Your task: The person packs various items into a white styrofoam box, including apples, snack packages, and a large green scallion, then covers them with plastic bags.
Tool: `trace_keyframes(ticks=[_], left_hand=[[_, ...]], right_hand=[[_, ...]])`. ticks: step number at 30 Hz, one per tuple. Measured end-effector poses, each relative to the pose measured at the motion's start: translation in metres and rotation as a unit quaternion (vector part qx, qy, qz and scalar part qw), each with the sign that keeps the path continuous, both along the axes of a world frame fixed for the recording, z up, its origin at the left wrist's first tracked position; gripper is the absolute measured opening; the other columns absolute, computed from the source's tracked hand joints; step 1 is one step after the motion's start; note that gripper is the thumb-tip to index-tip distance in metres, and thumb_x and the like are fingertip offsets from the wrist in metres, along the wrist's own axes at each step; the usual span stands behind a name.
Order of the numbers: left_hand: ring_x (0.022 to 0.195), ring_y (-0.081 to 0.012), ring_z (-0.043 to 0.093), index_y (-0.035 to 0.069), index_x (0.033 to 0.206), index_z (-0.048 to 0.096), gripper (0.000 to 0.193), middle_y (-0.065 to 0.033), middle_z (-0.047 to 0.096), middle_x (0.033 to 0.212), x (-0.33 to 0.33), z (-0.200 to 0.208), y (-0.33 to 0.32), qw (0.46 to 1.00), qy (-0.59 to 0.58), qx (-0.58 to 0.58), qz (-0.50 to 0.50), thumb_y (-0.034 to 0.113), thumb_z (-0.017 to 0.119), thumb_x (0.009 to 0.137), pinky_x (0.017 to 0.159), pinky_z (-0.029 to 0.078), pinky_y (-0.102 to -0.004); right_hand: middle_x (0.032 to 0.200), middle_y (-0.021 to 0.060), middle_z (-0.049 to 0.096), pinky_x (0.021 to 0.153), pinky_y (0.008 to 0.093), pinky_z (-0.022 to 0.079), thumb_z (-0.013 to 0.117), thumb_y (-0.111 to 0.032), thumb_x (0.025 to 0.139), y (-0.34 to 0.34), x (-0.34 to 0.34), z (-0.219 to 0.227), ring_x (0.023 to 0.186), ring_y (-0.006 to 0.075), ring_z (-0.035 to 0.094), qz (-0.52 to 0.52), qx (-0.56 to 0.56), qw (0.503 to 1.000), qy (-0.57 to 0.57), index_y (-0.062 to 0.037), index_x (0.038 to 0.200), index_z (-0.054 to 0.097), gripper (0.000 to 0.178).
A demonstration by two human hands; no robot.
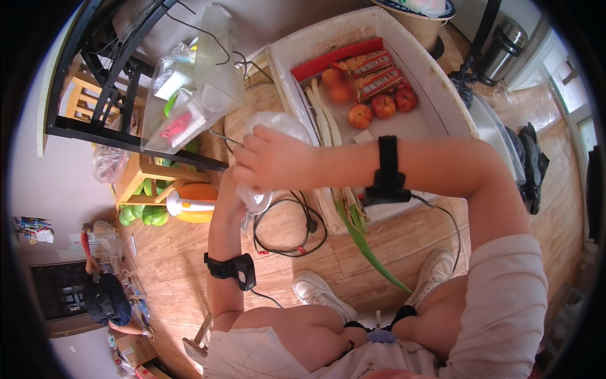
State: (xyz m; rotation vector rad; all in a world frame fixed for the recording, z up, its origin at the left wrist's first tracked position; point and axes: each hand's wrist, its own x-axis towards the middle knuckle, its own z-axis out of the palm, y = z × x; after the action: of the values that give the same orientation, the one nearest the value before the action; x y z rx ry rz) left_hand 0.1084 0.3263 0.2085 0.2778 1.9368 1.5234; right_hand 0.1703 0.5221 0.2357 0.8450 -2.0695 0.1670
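My right hand (276,158) reaches across from the right, its fingers curled over a crinkled clear plastic bag (278,122). Part of the plastic shows above that hand and part below it, beside my left wrist. My left hand (232,183) comes up from below and meets the bag under the right hand; its fingers are hidden. Whatever the bag contains cannot be made out. Both forearms wear black straps with small devices, a wire running from each.
A white foam box (435,69) holds apples (383,106), red packets (379,82) and pale green-onion stalks (325,120). A coiled black cable (325,230) lies on the floor. At left are a black metal frame (95,129), clear bin (218,95), wooden stool (136,174) and orange-white appliance (192,202).
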Motion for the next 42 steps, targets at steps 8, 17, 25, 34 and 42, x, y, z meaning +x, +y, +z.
trace_keyframes(ticks=[8, 17, 25, 34, 42], left_hand=[[0.119, -0.0217, 0.047, 0.007, 0.124, 0.05, 0.039, -0.0079, 0.055, 0.12, 0.012, -0.009, 0.012, 0.924, -0.13, 0.358, -0.006, 0.026, 0.052, 0.09, 0.101, 0.035, -0.0436], [0.109, -0.0177, 0.05, 0.009, 0.121, 0.049, 0.038, -0.0054, 0.054, 0.12, 0.017, -0.005, 0.019, 0.944, -0.173, 0.279, 0.02, 0.017, 0.06, 0.086, 0.084, 0.038, -0.0333], [0.116, -0.0172, 0.045, 0.01, 0.12, 0.049, 0.041, -0.0015, 0.052, 0.12, 0.026, 0.002, 0.032, 0.902, -0.215, 0.369, 0.062, 0.025, 0.062, 0.084, 0.094, 0.035, -0.0388], [0.13, -0.0115, 0.036, 0.018, 0.13, 0.045, 0.047, 0.002, 0.044, 0.138, 0.029, 0.006, 0.029, 0.812, -0.286, 0.508, 0.014, 0.044, 0.045, 0.091, 0.107, 0.02, -0.0516], [0.132, -0.0142, 0.033, 0.015, 0.141, 0.035, 0.066, 0.0006, 0.038, 0.143, 0.035, 0.016, 0.036, 0.826, -0.239, 0.511, 0.007, 0.052, 0.046, 0.088, 0.107, 0.025, -0.0432]], right_hand=[[0.091, 0.0047, 0.053, 0.076, 0.0338, 0.042, 0.06, -0.019, 0.067, 0.027, -0.024, 0.005, 0.091, 0.0212, 0.054, 0.025, 0.012, 1.0, -0.011, -0.0102, 0.082, 0.051, 0.02], [0.089, 0.0093, 0.052, 0.061, 0.039, 0.05, 0.064, -0.007, 0.066, 0.047, -0.033, -0.017, 0.077, 0.0301, 0.06, 0.075, -0.126, 0.975, -0.169, -0.0059, 0.087, 0.049, 0.025], [0.099, 0.0088, 0.055, 0.064, 0.0384, 0.051, 0.064, -0.004, 0.066, 0.045, -0.024, -0.022, 0.082, 0.0299, 0.061, 0.084, -0.179, 0.965, -0.174, -0.0079, 0.094, 0.052, 0.031], [0.117, 0.0094, 0.055, 0.088, 0.0364, 0.046, 0.058, -0.014, 0.072, 0.045, -0.018, -0.021, 0.117, 0.0245, 0.05, 0.079, -0.011, 0.997, -0.008, -0.0054, 0.098, 0.058, 0.027], [0.122, 0.0129, 0.053, 0.094, 0.0384, 0.041, 0.062, -0.015, 0.071, 0.043, -0.011, -0.016, 0.121, 0.0263, 0.048, 0.12, -0.017, 0.992, -0.03, -0.0035, 0.093, 0.055, 0.026]])
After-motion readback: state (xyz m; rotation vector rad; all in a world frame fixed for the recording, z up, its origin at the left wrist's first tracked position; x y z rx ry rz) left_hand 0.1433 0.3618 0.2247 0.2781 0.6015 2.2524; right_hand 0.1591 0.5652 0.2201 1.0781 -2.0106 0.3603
